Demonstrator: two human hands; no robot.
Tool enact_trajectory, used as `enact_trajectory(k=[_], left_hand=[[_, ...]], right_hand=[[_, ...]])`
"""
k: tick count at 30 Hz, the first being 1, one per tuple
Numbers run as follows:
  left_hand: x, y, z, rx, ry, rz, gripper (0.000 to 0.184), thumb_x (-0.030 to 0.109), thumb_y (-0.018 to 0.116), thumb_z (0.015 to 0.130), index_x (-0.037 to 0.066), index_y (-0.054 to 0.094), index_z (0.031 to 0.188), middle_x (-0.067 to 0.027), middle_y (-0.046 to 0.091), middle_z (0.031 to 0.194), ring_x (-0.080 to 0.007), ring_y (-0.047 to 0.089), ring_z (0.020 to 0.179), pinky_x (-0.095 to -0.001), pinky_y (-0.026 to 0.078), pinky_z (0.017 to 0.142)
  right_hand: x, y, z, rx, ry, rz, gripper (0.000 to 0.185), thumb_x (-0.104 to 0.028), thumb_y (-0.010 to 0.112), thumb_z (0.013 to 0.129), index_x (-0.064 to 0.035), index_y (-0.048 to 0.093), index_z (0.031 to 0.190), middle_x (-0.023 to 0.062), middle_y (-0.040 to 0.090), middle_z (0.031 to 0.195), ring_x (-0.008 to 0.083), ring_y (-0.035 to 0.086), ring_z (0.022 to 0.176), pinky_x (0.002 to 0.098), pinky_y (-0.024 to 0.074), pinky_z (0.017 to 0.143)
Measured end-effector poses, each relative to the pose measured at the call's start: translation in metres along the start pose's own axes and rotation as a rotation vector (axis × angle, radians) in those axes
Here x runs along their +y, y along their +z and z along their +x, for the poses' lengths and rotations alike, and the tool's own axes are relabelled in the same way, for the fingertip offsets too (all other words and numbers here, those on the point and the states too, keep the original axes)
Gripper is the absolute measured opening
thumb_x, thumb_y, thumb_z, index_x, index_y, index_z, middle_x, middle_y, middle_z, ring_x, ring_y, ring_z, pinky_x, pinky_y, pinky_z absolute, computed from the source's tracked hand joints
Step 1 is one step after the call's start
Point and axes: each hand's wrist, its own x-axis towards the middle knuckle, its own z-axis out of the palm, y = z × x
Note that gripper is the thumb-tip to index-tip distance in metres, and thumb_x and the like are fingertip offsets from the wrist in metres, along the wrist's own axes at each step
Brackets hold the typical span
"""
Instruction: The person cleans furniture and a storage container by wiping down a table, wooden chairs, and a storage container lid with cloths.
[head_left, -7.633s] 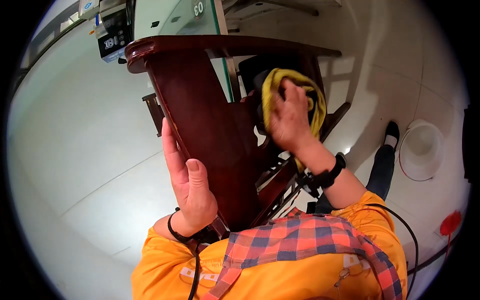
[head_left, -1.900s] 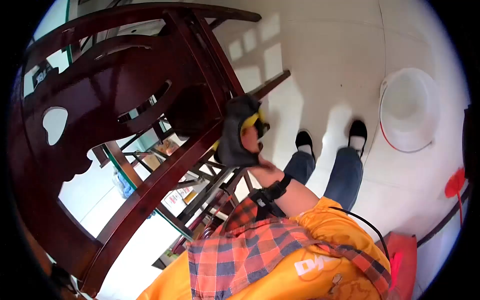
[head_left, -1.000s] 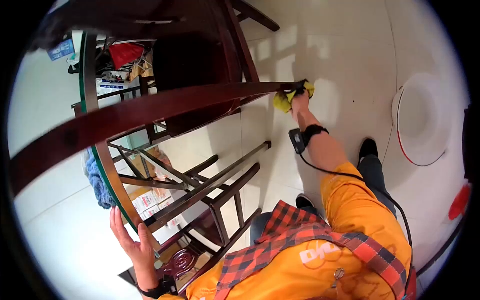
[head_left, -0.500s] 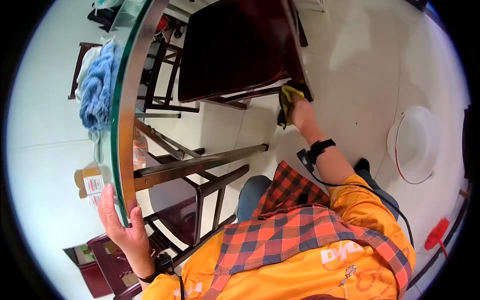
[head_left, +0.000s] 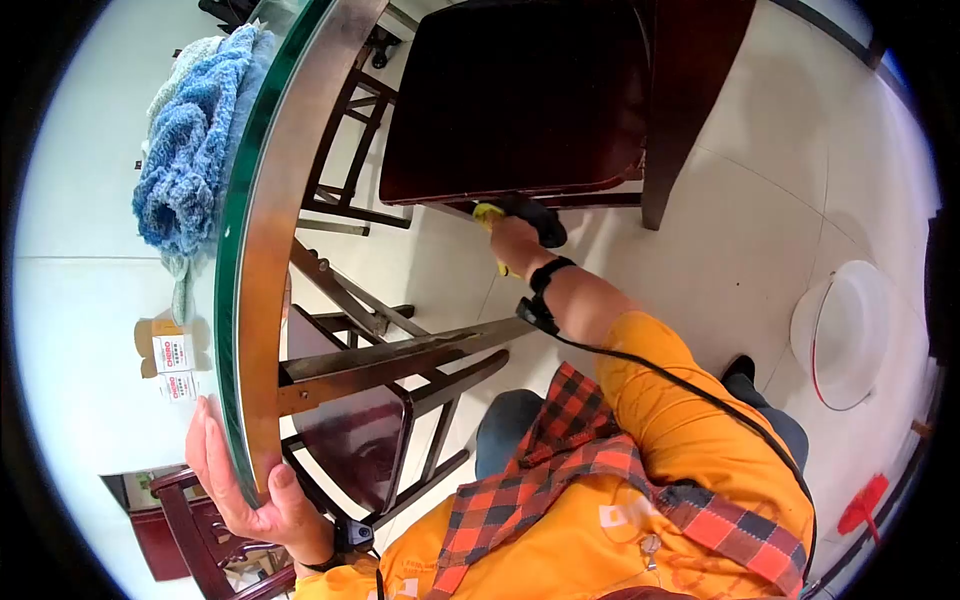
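My right hand (head_left: 513,243) is closed round a yellow-and-black cloth (head_left: 540,218), just below the front edge of a dark wooden chair's seat (head_left: 515,100). The cloth is beside the chair's lower rail; the seat edge and my hand hide whether they touch. At the near end of the glass-topped table (head_left: 238,300), my left hand (head_left: 245,485) rests against the rim. Its fingers stretch along the glass top, with the thumb apart on the edge's other side. Small white-and-red boxes (head_left: 176,355) lie on the glass beyond those fingertips.
A blue fluffy towel (head_left: 195,150) lies on the tabletop. Another dark chair (head_left: 355,440) stands under the table, near its metal leg (head_left: 400,355). To the right, a white basin (head_left: 850,335) sits on the tiled floor, with a red brush-like object (head_left: 862,503) nearer me.
My right hand and the cloth have moved left, from the chair's corner leg to under the seat's front edge. The view has shifted; my left hand stays at the table rim.
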Motion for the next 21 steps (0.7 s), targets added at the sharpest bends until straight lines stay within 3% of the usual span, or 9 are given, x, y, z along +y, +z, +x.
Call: enact_trajectory(k=[4, 6, 8, 9, 10, 12, 14, 17, 21], left_hand=[[-0.005, 0.006, -0.005, 0.044, 0.023, -0.08, 0.051, 0.036, 0.059, 0.093, -0.001, 0.053, 0.127, -0.0257, 0.052, 0.13, -0.0406, 0.05, 0.119, -0.0525, 0.039, 0.101], [-0.01, 0.005, -0.007, 0.056, 0.053, -0.091, 0.05, 0.036, 0.058, 0.093, -0.001, 0.053, 0.127, -0.0259, 0.052, 0.13, -0.0405, 0.05, 0.119, -0.0525, 0.039, 0.101], [-0.014, 0.006, -0.008, 0.061, 0.111, -0.092, 0.051, 0.035, 0.058, 0.094, 0.0, 0.05, 0.129, -0.027, 0.052, 0.13, -0.0409, 0.05, 0.118, -0.053, 0.04, 0.1], [-0.015, 0.007, -0.007, 0.061, 0.097, -0.091, 0.051, 0.035, 0.058, 0.094, 0.0, 0.05, 0.129, -0.027, 0.052, 0.13, -0.0409, 0.05, 0.118, -0.053, 0.04, 0.1], [-0.014, 0.01, -0.006, 0.081, 0.112, -0.116, 0.051, 0.034, 0.058, 0.094, 0.0, 0.048, 0.131, -0.0273, 0.052, 0.129, -0.0412, 0.05, 0.117, -0.0532, 0.04, 0.1], [-0.011, 0.01, -0.005, 0.104, 0.115, -0.144, 0.055, 0.031, 0.059, 0.093, -0.001, 0.044, 0.134, -0.0287, 0.052, 0.128, -0.0421, 0.051, 0.115, -0.0536, 0.04, 0.098], [-0.009, 0.016, -0.005, 0.146, 0.104, -0.183, 0.056, 0.032, 0.06, 0.093, -0.001, 0.043, 0.134, -0.0292, 0.053, 0.126, -0.0423, 0.052, 0.114, -0.0533, 0.041, 0.098], [-0.014, 0.015, -0.008, 0.162, 0.107, -0.17, 0.059, 0.032, 0.061, 0.092, -0.003, 0.041, 0.135, -0.0298, 0.055, 0.124, -0.0425, 0.053, 0.111, -0.0513, 0.043, 0.095], [-0.019, 0.026, -0.004, 0.259, 0.204, -0.176, 0.06, 0.032, 0.065, 0.089, -0.007, 0.046, 0.13, -0.0305, 0.058, 0.117, -0.0409, 0.057, 0.102, -0.048, 0.047, 0.088]], right_hand=[[-0.001, -0.017, -0.02, -0.022, 0.002, 0.009, 0.041, -0.013, 0.049, 0.091, -0.0073, 0.052, 0.132, 0.0188, 0.068, 0.095, 0.0338, 0.066, 0.087, 0.0501, 0.0537, 0.074], [0.018, -0.042, -0.041, -0.066, -0.155, -0.146, 0.042, -0.011, 0.051, 0.089, -0.0104, 0.054, 0.131, 0.018, 0.068, 0.098, 0.0322, 0.066, 0.093, 0.0468, 0.0542, 0.077], [0.062, -0.039, -0.048, -0.069, 0.007, -0.346, 0.041, -0.019, 0.058, 0.086, -0.0111, 0.057, 0.126, 0.0151, 0.068, 0.101, 0.0299, 0.065, 0.099, 0.0405, 0.0534, 0.08], [0.095, -0.041, -0.064, 0.088, 0.047, -0.232, 0.038, -0.02, 0.06, 0.086, -0.0077, 0.059, 0.122, 0.0155, 0.068, 0.101, 0.0292, 0.065, 0.098, 0.0385, 0.0529, 0.079], [0.111, -0.054, -0.074, -0.039, 0.029, -0.617, 0.035, -0.019, 0.058, 0.086, -0.0057, 0.061, 0.118, 0.0186, 0.067, 0.101, 0.0311, 0.066, 0.092, 0.0403, 0.0532, 0.076], [0.144, -0.077, -0.107, 0.319, 0.254, -0.329, 0.033, -0.016, 0.057, 0.087, -0.0042, 0.06, 0.118, 0.0223, 0.066, 0.102, 0.0344, 0.066, 0.085, 0.0435, 0.0535, 0.072], [0.172, -0.095, -0.136, 0.401, 0.193, -0.312, 0.037, -0.012, 0.057, 0.087, -0.0032, 0.055, 0.123, 0.024, 0.066, 0.098, 0.038, 0.065, 0.081, 0.0462, 0.0534, 0.069], [0.151, -0.1, -0.159, 0.332, 0.3, -0.244, 0.041, -0.012, 0.06, 0.085, -0.0024, 0.052, 0.124, 0.0245, 0.066, 0.094, 0.0405, 0.064, 0.081, 0.0467, 0.0532, 0.069], [0.131, -0.097, -0.184, 0.465, 0.226, -0.056, 0.04, -0.011, 0.06, 0.085, -0.0026, 0.052, 0.123, 0.0257, 0.065, 0.092, 0.0433, 0.063, 0.082, 0.0471, 0.0528, 0.069]])
